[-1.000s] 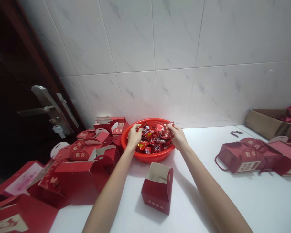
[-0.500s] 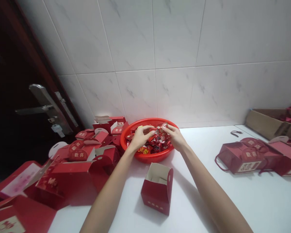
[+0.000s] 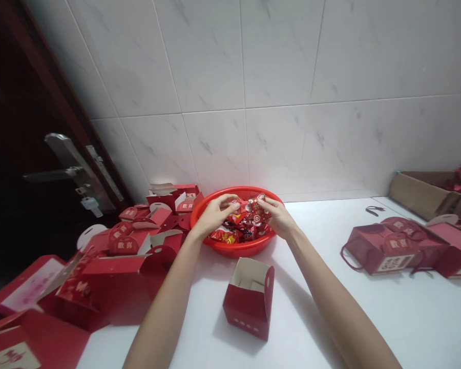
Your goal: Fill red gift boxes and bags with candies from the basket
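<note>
Over a red plastic basket (image 3: 240, 250) full of wrapped candies (image 3: 249, 228), both of my hands are closed at the fingertips. My left hand (image 3: 216, 216) pinches a small red wrapped candy (image 3: 245, 207) between thumb and fingers. Close beside it, my right hand (image 3: 278, 215) grips the edge of a red patterned candy packet (image 3: 258, 204). In front of the basket, between my forearms, a dark red gift box (image 3: 246, 312) stands upright with its top open. White inner flaps show inside it.
Many red gift boxes (image 3: 115, 287) crowd the table's left side, several with open tops. Closed boxes with cords (image 3: 382, 248) lie to the right, near a cardboard carton (image 3: 418, 197). A dark cord (image 3: 374, 210) lies near the tiled wall (image 3: 280, 143).
My left hand has shifted slightly left and its fingers have turned. More of the red candy between my hands now shows. The gift box has stayed in place.
</note>
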Demonstrator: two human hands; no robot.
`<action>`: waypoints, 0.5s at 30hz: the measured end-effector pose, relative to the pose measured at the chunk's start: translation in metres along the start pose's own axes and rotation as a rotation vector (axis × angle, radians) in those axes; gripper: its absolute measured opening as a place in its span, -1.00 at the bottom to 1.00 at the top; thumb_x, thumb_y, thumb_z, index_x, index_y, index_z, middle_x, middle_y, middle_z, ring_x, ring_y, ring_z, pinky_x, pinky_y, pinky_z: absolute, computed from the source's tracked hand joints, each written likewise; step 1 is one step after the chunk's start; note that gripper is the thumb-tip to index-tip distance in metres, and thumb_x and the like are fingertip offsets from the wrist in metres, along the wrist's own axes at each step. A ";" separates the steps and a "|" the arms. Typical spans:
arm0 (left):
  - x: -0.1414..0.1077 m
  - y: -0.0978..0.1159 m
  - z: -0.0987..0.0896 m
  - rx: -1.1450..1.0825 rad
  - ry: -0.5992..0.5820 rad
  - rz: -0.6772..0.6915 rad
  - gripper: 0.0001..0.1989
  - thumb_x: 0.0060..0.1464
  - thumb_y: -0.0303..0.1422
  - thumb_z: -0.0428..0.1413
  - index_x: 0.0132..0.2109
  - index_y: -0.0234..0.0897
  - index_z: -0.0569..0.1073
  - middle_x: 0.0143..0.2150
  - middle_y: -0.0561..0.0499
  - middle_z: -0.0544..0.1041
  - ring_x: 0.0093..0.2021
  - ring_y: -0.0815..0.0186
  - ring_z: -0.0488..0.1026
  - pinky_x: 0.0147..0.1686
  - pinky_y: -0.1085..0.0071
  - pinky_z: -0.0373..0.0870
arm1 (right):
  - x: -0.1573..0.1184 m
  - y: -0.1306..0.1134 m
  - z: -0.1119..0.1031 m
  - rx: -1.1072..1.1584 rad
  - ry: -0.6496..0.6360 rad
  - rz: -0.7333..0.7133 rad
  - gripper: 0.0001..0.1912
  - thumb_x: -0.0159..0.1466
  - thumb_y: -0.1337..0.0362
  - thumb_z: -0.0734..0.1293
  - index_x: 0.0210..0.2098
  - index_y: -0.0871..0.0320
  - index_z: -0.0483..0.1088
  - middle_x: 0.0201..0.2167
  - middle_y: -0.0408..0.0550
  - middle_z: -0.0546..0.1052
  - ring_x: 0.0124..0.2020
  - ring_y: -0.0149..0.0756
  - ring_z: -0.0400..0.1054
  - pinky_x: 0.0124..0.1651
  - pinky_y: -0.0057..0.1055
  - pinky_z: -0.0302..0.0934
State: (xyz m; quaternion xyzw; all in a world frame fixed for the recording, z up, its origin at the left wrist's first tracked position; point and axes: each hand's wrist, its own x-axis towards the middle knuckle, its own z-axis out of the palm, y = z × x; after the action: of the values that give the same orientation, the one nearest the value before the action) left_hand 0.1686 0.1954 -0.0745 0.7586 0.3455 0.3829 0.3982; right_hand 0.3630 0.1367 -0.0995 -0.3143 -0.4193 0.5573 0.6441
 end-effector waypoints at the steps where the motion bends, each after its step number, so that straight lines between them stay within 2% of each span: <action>1: -0.001 0.000 -0.007 0.127 0.012 -0.013 -0.57 0.00 -0.05 0.20 -0.09 -0.27 0.56 -0.22 -0.08 0.64 -0.24 0.18 0.56 -0.21 0.31 0.47 | 0.001 0.000 0.000 0.023 0.031 -0.012 -0.63 -0.10 0.05 0.61 -0.37 0.10 0.57 -0.42 -0.14 0.62 -0.39 -0.29 0.47 -0.32 -0.38 0.35; 3: -0.004 -0.002 -0.020 0.393 0.042 -0.044 -0.68 -0.01 -0.07 0.19 -0.27 -0.24 0.58 -0.32 -0.05 0.63 -0.32 0.18 0.55 -0.31 0.36 0.42 | 0.003 0.001 -0.001 0.071 0.089 -0.031 -0.64 -0.13 0.06 0.62 -0.41 0.11 0.56 -0.44 -0.14 0.62 -0.41 -0.30 0.46 -0.34 -0.39 0.34; 5: -0.007 -0.004 -0.030 0.588 0.016 -0.097 -0.74 -0.08 -0.09 0.22 -0.43 -0.20 0.56 -0.42 -0.02 0.61 -0.39 0.19 0.53 -0.42 0.41 0.34 | 0.005 0.002 -0.002 0.097 0.126 -0.037 -0.64 -0.14 0.08 0.62 -0.43 0.11 0.55 -0.45 -0.15 0.61 -0.43 -0.31 0.45 -0.35 -0.39 0.34; 8: -0.009 -0.005 -0.033 0.688 -0.090 -0.177 -0.74 -0.23 -0.09 0.28 -0.52 -0.17 0.51 -0.53 0.04 0.55 -0.47 0.22 0.49 -0.54 0.45 0.24 | 0.007 0.003 -0.002 0.108 0.151 -0.036 -0.63 -0.15 0.08 0.62 -0.43 0.11 0.55 -0.47 -0.15 0.61 -0.44 -0.30 0.45 -0.36 -0.39 0.34; 12: -0.008 -0.005 -0.024 0.682 -0.139 -0.250 -0.72 -0.43 -0.22 0.37 -0.46 -0.15 0.54 -0.52 0.07 0.53 -0.44 0.19 0.49 -0.53 0.45 0.24 | 0.006 0.003 -0.002 0.125 0.164 -0.054 -0.63 -0.15 0.10 0.62 -0.40 0.11 0.55 -0.44 -0.15 0.61 -0.40 -0.30 0.47 -0.30 -0.38 0.35; 15: -0.006 -0.006 -0.018 0.593 -0.182 -0.281 -0.62 -0.45 -0.30 0.37 -0.32 -0.16 0.59 -0.57 0.13 0.46 -0.48 0.22 0.45 -0.52 0.44 0.25 | 0.005 0.002 -0.002 0.129 0.166 -0.070 -0.62 -0.17 0.12 0.63 -0.40 0.09 0.54 -0.43 -0.19 0.60 -0.40 -0.32 0.45 -0.31 -0.41 0.33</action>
State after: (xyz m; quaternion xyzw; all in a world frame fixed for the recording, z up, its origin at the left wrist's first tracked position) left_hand 0.1487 0.1991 -0.0747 0.8174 0.5061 0.1376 0.2383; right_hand 0.3637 0.1423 -0.1008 -0.3024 -0.3383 0.5325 0.7145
